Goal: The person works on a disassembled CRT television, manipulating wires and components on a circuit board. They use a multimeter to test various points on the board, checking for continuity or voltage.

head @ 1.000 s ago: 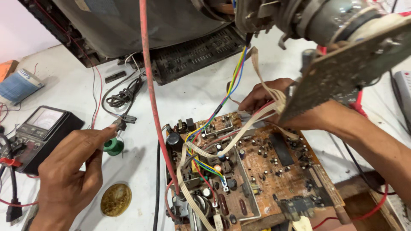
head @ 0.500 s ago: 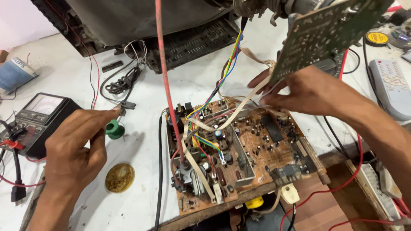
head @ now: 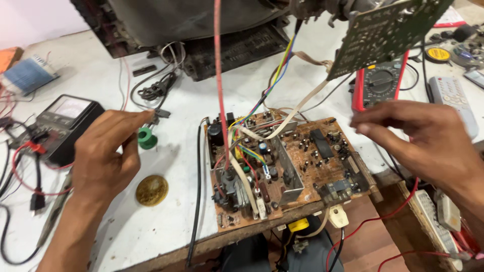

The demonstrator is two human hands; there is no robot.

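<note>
Lifted off brown circuit board [head: 297, 161] since prev. frame: right hand [head: 418, 138], now hovering beside board's right edge, fingers loosely together, empty. Left hand [head: 103, 153] over white bench [head: 166, 211], fingers curled, fingertips near green solder spool [head: 147, 137]. Board at bench front edge, wires attached.

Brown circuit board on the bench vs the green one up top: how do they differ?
The brown circuit board lies flat on the white bench, component side up; the green circuit board hangs tilted in the air, solder side showing. The brown one looks larger. The right hand hovers between them, touching neither. Both have wires running to them.
</note>
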